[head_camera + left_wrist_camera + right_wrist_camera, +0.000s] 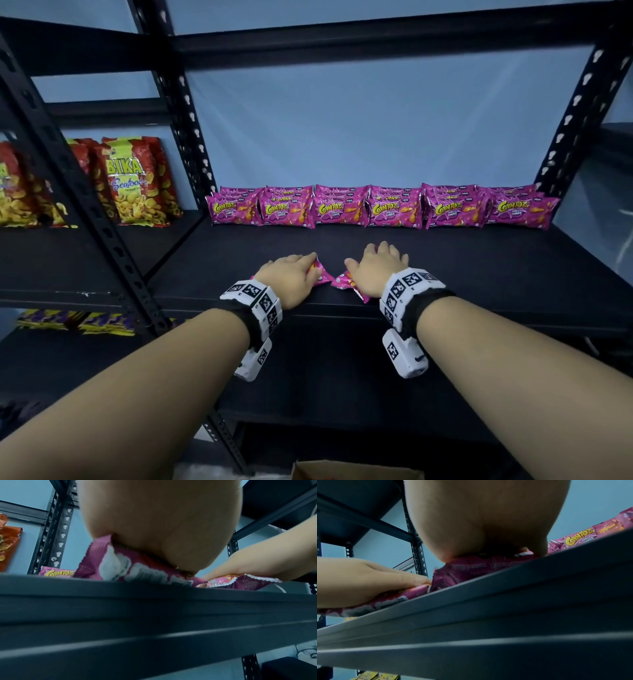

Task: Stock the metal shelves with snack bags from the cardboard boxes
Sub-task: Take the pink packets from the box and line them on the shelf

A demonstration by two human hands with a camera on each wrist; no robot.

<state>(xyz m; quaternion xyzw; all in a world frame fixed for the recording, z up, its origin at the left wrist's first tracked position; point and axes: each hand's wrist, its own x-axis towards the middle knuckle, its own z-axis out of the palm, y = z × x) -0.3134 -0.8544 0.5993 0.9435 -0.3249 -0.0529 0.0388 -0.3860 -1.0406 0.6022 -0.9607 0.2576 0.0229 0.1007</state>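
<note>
Snack bags (383, 209), pink, lined up along the back of the black metal shelf (479, 267), against the wall. Two more pink bags near the shelf's front edge, corners touching: left bag (317, 272) under the left hand (291, 279), right bag (347, 282) under the right hand (378, 270). Both hands flat, fingers stretched over their bags, pressing down. Left of the shelf, red seafood snack bags (137, 181) upright. Below the shelf, a cardboard box (356, 471).
</note>
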